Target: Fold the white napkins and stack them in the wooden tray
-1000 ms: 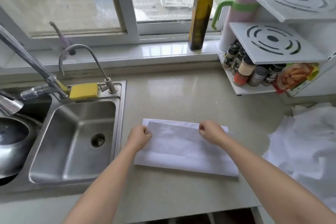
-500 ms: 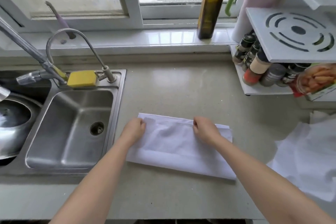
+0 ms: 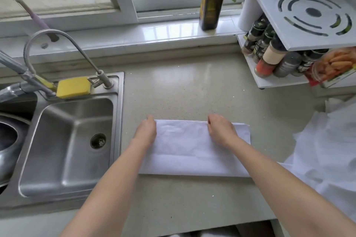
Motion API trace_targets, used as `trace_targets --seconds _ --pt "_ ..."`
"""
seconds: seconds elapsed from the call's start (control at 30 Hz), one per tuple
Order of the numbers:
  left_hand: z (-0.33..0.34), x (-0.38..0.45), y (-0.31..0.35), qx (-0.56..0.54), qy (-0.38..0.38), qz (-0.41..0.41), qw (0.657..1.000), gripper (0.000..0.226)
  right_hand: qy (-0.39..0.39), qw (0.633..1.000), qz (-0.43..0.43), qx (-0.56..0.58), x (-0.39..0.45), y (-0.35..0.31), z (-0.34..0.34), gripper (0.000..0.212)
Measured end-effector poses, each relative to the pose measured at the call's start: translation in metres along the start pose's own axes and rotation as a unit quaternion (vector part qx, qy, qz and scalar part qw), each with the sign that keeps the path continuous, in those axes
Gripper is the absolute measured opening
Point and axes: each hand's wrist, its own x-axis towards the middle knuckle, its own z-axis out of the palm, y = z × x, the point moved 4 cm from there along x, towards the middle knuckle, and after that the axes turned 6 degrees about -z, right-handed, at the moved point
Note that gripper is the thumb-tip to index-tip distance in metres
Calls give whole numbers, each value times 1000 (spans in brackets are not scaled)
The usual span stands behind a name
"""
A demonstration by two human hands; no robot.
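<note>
- The pale grey speckled stone tabletop (image 3: 192,90) carries the work, with a stainless steel sink (image 3: 65,146) set in along its left edge.
- A heap of loose white napkins (image 3: 327,148) waits at its right edge.
- The white napkin being folded (image 3: 192,152) lies flat near the front edge, doubled into a long band.
- The left hand (image 3: 145,132) and right hand (image 3: 221,131) pinch its far edge with curled fingers.
- The fold looks midway; next probably comes a crosswise fold, corners matched.
- No wooden tray is visible.
</note>
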Motion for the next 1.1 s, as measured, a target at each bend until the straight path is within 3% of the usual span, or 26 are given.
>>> trace_targets --seconds 0.27,0.67,0.87,1.03,1.1 --pt "4 10 1 74 -1 26 997 26 21 1000 8 -10 1 -3 -1 9" --pt "3 12 2 66 -7 12 998 26 6 999 32 -24 3 -5 -2 12" --pt "2 15 1 51 2 15 999 23 204 977 -51 -43 -38 -34 7 30" --pt "-6 13 3 19 -8 -24 999 29 62 993 -96 -18 -67 -51 61 58" --pt "-10 -1 9 84 78 9 993 34 40 995 -91 -23 -67 -49 66 62"
